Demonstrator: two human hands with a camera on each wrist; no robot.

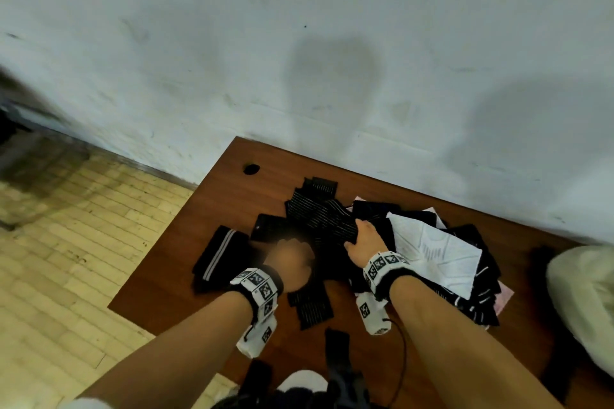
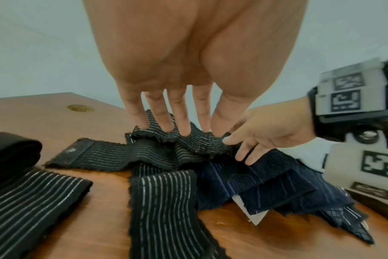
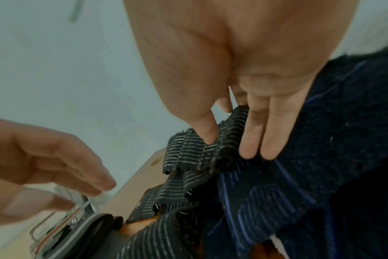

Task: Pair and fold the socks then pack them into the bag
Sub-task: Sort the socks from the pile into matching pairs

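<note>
The brown table [image 1: 212,196] stands with its far edge against the pale wall [image 1: 299,43]; its left edge is free, and beside it lies the yellow tiled floor [image 1: 66,259]. A bare strip of wood runs along the far left part of the table, around a small round hole [image 1: 251,169]. In the middle, several black socks with thin white stripes [image 1: 319,216] spread out like a fan; I cannot count them surely, because they overlap. One folded black sock with white bands [image 1: 221,254] lies alone at the left, near the table's edge. At the right a pile of dark navy socks [image 1: 478,295] lies under one white sheet of paper [image 1: 435,252]. The left hand [image 2: 179,108] presses four straight fingers down on the bunched edge of a striped sock [image 2: 184,138], and its thumb touches the same edge. The right hand [image 3: 250,112] pinches this sock [image 3: 213,150] between thumb and forefinger, and the other fingers rest straight on the navy cloth [image 3: 321,140]. At the right edge of the table is a pale, blurred object [image 1: 584,295]; I cannot tell if it is the bag.
</note>
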